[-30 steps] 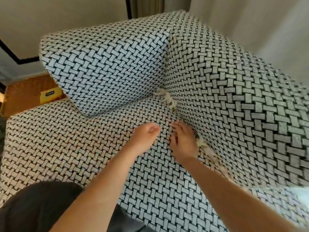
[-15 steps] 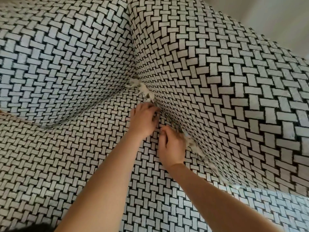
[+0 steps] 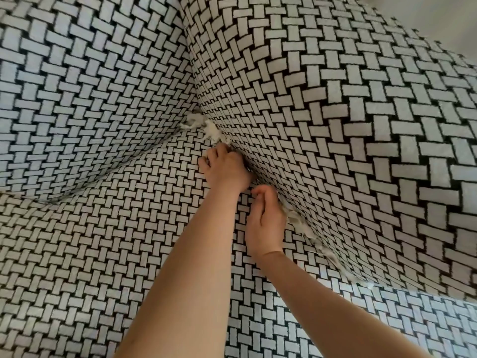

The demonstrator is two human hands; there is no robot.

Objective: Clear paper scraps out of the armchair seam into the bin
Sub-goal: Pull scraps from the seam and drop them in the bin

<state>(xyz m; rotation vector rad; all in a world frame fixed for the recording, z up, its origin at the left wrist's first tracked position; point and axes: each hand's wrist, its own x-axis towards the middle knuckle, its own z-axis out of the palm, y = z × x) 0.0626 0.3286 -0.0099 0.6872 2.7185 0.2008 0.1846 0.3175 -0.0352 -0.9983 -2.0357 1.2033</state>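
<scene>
Scraps (image 3: 206, 130) line the seam (image 3: 254, 178) along the seat's (image 3: 129, 228) right edge: back-corner tuft just past my L hand (image 3: 224, 169), rest beside R hand (image 3: 263, 218); both curled, can't tell if gripping.

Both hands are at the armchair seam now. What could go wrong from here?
1. The left hand digs in right beside the corner scraps; it could push them deeper into the seam.
2. The seam scraps beside the right hand look thin and frayed, so pulling may tear them and leave bits behind.
3. Nowhere to drop them shows in this view, so a carried handful could shed onto the seat.
</scene>
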